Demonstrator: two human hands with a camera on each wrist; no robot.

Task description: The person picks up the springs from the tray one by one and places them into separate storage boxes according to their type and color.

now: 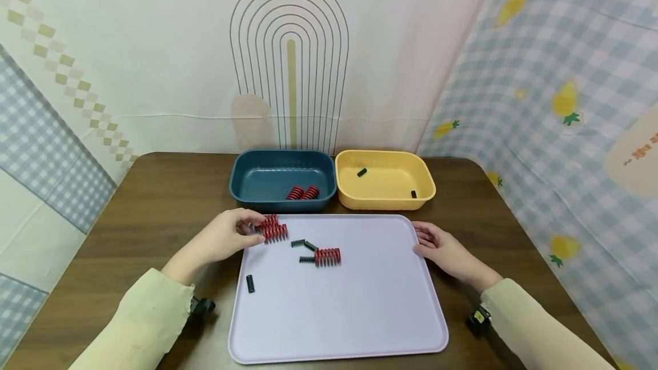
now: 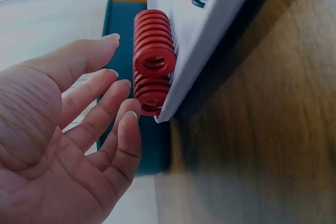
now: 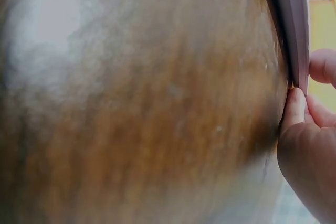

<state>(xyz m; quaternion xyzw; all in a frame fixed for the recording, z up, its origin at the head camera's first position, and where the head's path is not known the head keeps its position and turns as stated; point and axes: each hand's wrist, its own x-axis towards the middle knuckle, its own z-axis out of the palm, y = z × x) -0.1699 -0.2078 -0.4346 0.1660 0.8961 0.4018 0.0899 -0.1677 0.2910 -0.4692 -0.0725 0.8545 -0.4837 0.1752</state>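
A pale lilac tray lies on the table. Two red coil springs lie side by side at its far left corner. My left hand is next to them, thumb and fingers spread apart; in the left wrist view its fingertips come right up to the red springs. My right hand holds the tray's right edge near the far corner, thumb on the inner side of the rim, fingers at the outer side. Another red spring lies near several small dark green springs. One dark spring lies apart at the left.
Behind the tray stands a dark blue bin with two red springs in it. Beside it, a yellow bin contains two small dark springs. The wooden table extends to both sides, with patterned cloth behind.
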